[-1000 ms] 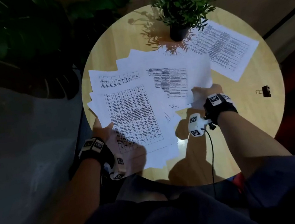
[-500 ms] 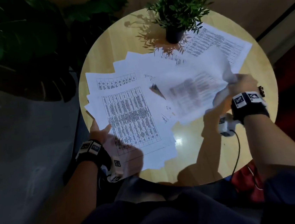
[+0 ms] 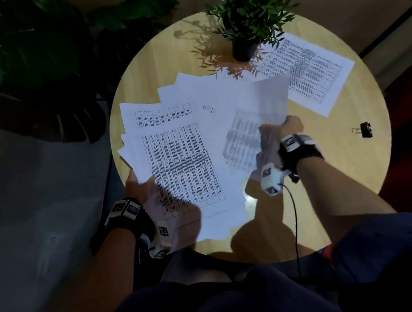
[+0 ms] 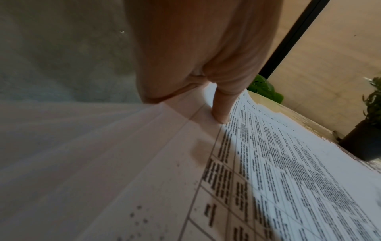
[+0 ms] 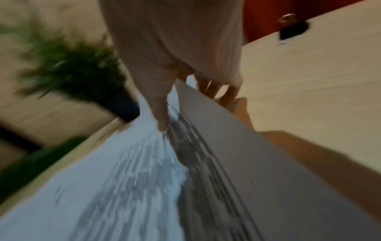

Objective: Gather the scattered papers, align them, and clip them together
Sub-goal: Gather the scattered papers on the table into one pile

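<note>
Several printed sheets lie fanned over the left half of a round wooden table (image 3: 310, 221). My left hand (image 3: 143, 188) grips the near-left edge of this pile (image 3: 182, 163), with the thumb (image 4: 221, 112) on the top sheet (image 4: 288, 163) and the fingers hidden beneath. My right hand (image 3: 281, 131) pinches one lifted sheet (image 3: 265, 97) above the pile's right side, thumb (image 5: 163, 120) on top and fingers (image 5: 222, 93) under. One more sheet (image 3: 319, 78) lies flat at the far right. A black binder clip (image 3: 363, 129) (image 5: 292, 31) sits near the right rim, right of my right hand.
A small plant in a black pot (image 3: 244, 49) (image 4: 362, 143) stands at the table's far side, touching the far sheet's corner. Large dark-leaved plants (image 3: 22, 61) fill the floor beyond the left rim. Bare wood shows between my right hand and the clip.
My right hand lifted a sheet off the table, swung it right toward the clip, then brought it back left over the pile. My left hand kept its hold on the pile.
</note>
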Motion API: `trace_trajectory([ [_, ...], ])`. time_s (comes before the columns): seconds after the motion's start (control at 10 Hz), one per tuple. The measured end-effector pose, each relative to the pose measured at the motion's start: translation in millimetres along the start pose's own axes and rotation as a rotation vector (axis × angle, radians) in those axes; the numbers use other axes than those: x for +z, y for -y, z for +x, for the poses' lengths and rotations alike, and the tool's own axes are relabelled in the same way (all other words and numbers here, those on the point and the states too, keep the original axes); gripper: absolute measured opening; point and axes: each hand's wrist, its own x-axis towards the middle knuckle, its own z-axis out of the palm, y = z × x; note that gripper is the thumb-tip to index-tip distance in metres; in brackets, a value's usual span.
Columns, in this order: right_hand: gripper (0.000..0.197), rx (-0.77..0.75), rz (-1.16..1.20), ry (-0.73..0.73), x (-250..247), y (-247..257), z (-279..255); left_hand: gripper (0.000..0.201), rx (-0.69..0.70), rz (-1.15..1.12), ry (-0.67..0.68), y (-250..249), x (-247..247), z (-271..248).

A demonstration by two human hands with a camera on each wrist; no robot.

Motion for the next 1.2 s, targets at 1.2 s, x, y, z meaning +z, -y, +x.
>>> trace_trajectory([
  [1.2, 0.022, -0.427, 0.441, 0.383, -72, -17, -126, 0.071, -0.173, -0.182, 0.014, -16, -1, -19],
])
